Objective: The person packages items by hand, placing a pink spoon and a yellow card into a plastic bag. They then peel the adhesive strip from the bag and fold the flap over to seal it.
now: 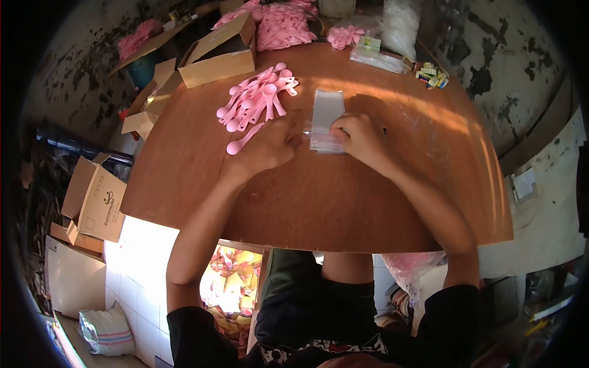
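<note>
A stack of clear plastic bags lies on the wooden table in front of me. My right hand is closed at the near right part of the stack, thumb and fingers pinching the plastic. Left of the bags, my left hand has its fingers curled in, close to a shiny edge of plastic. What it grips, if anything, is hidden. A single pink spoon lies beside my left wrist, its handle end near the hand. Beyond it is a heap of pink spoons.
An open cardboard box stands at the table's far left edge, near bagged pink pieces. At the far right are a clear bag roll and small yellow-green boxes. Below the table edge, a container holds colourful packets.
</note>
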Tool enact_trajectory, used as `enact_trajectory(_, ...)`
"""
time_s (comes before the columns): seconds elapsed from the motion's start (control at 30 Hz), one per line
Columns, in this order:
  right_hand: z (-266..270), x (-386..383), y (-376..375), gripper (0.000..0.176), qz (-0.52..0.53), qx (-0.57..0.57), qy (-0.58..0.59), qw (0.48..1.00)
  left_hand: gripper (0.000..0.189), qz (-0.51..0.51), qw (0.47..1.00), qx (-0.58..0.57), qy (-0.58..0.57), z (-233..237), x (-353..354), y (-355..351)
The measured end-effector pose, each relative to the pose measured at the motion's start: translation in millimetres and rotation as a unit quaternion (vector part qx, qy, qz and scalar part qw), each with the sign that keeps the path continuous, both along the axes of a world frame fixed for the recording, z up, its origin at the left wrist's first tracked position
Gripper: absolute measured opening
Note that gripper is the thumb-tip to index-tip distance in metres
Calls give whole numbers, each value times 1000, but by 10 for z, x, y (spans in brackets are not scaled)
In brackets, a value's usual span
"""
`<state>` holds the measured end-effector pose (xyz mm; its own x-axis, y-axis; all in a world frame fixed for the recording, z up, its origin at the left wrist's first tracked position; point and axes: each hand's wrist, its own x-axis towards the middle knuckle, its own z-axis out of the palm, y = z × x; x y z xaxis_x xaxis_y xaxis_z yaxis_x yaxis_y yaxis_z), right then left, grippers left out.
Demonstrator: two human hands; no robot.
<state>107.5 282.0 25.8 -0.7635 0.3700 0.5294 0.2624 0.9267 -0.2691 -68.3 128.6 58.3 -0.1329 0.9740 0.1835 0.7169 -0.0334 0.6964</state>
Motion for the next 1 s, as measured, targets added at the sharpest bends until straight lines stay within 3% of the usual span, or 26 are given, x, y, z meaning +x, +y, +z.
enact_trajectory(0.1,-11,-41,-13,11,12,-24,38,999,54,13,996,-84,-20,198,83,224)
enact_trajectory(0.13,-7,-47,-14,12,20,-37,59,997,54,16,996,-82,-21,52,48,333)
enact_trajectory(0.2,16,-21,-81,13,15,-23,48,998,52,45,990,20,-130,-288,15,539)
enact_trajectory(0.23,30,0,-103,13,7,-11,38,999,52,44,990,22,-130,-332,20,587)
enact_trajectory(0.3,41,39,-107,13,-8,-4,37,999,50,28,958,-31,-283,-396,60,625)
enact_trajectory(0.63,-3,139,33,14,-71,-11,31,997,56,13,929,-59,-365,-482,152,542)
enact_trajectory(0.73,31,163,151,13,-115,28,57,991,63,18,937,-58,-344,-383,184,441)
enact_trajectory(0.8,86,200,140,11,-96,47,93,990,72,29,977,-117,-178,-223,219,353)
enact_trajectory(0.83,130,213,125,8,-76,66,128,987,72,29,977,-116,-178,-246,246,316)
enact_trajectory(0.87,152,227,113,8,-76,66,128,987,73,70,997,-15,0,-284,292,264)
enact_trajectory(0.9,173,246,88,8,-65,89,126,986,73,107,974,87,178,-256,342,226)
enact_trajectory(1.0,264,302,-43,8,-32,99,124,987,68,147,966,142,157,-97,409,201)
